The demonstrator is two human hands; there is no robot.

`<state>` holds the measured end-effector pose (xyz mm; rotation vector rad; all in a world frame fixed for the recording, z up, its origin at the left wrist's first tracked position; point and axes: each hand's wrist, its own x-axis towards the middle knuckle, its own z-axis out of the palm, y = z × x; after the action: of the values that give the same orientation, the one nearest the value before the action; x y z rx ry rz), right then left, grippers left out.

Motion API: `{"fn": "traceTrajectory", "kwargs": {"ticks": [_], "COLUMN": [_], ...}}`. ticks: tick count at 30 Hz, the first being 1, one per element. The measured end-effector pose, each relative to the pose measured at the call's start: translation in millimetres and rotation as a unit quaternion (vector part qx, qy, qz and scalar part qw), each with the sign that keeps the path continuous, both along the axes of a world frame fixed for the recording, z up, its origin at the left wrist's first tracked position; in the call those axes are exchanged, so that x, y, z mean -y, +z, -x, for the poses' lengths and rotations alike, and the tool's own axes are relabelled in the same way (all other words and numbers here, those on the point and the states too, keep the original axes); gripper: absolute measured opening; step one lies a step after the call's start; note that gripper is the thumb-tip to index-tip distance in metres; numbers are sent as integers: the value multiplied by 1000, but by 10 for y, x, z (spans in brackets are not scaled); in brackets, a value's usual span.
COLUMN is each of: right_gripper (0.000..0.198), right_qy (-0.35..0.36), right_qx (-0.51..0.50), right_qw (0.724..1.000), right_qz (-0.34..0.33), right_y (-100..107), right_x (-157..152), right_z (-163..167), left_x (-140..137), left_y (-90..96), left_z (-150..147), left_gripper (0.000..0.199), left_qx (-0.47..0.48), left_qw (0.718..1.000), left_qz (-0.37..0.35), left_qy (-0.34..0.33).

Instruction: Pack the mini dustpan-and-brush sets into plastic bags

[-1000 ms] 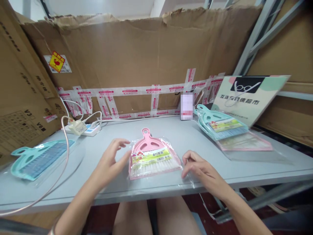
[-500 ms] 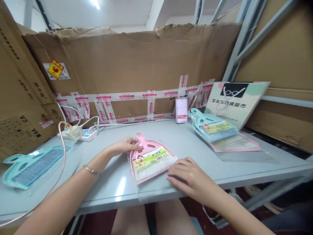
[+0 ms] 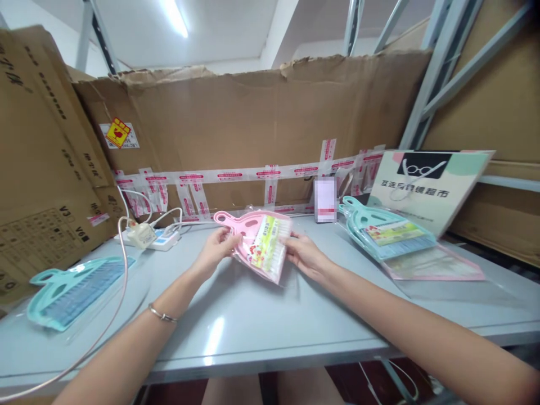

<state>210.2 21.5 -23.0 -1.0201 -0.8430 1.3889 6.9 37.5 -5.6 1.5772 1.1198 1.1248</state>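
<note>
A pink dustpan and brush set [image 3: 253, 239] in clear plastic, with a yellow-green label and white bristles, is held up over the table, tilted. My left hand [image 3: 219, 250] grips its edge below the handle, thumb on the front. My right hand [image 3: 306, 253] pinches the bristle end from the other side. Fingers behind the set are hidden. To the right, wrapped turquoise dustpan sets [image 3: 390, 230] lie on top of a pink one [image 3: 442, 263]. At the left a turquoise dustpan with a blue brush [image 3: 76, 289] lies on the table.
The grey table [image 3: 236, 332] backs onto a large taped cardboard sheet [image 3: 253, 124]. A power strip [image 3: 164, 239] with plugs sits at the back left, its cable [image 3: 125, 270] crossing the left side. A phone [image 3: 325, 199] stands at the back, beside a paper bag [image 3: 426, 185].
The pink set has been lifted off the table, moved away from me and turned, handle now to the left. My right hand has closed on its bristle end. The view has shifted slightly.
</note>
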Motion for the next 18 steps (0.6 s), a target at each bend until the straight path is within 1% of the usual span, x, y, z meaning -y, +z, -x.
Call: {"fn": "traceTrajectory", "kwargs": {"ticks": [2, 4, 5, 6, 8, 9, 10, 12, 13, 14, 15, 16, 17, 18], "right_gripper": [22, 22, 22, 22, 20, 20, 20, 23, 25, 27, 29, 30, 30, 31], "right_qy": [2, -3, -7, -12, -28, -44, -64, -114, -137, -155, -172, -190, -212, -239], "right_qx": [-10, -14, -14, -13, -5, 2, 11, 32, 43, 51, 63, 78, 94, 99], "right_qw": [1000, 1000, 1000, 1000, 999, 999, 997, 989, 983, 977, 969, 959, 947, 936], "right_qz": [6, 5, 1, -6, -21, -31, -43, -84, -111, -137, -166, -195, -222, -240], "right_y": [-13, -48, -68, -88, -122, -132, -137, -125, -109, -88, -64, -38, -13, 11], "right_x": [-29, -46, -57, -72, -117, -146, -176, -232, -255, -276, -294, -313, -332, -355], "right_z": [25, 2, -27, -64, -152, -196, -236, -298, -321, -342, -366, -394, -429, -472], "left_x": [19, -8, -35, -68, -131, -155, -171, -188, -191, -192, -189, -182, -170, -152], "left_y": [56, 149, 220, 312, 560, 707, 859, 1128, 1222, 1278, 1296, 1279, 1238, 1183], "left_z": [31, 119, 193, 290, 557, 727, 917, 1341, 1561, 1773, 1969, 2139, 2271, 2359], "left_gripper": [40, 41, 39, 38, 33, 32, 33, 47, 56, 65, 71, 76, 78, 82], "left_qx": [-17, -36, -42, -45, -41, -37, -32, -27, -29, -43, -99, -143, -172, -184], "left_qw": [1000, 999, 999, 998, 984, 967, 941, 870, 836, 805, 759, 746, 747, 754], "left_qz": [4, -2, -13, -28, -77, -107, -142, -203, -221, -223, -194, -128, -74, -39], "left_qy": [-24, -15, 9, 46, 158, 228, 306, 449, 501, 548, 613, 637, 638, 629]}}
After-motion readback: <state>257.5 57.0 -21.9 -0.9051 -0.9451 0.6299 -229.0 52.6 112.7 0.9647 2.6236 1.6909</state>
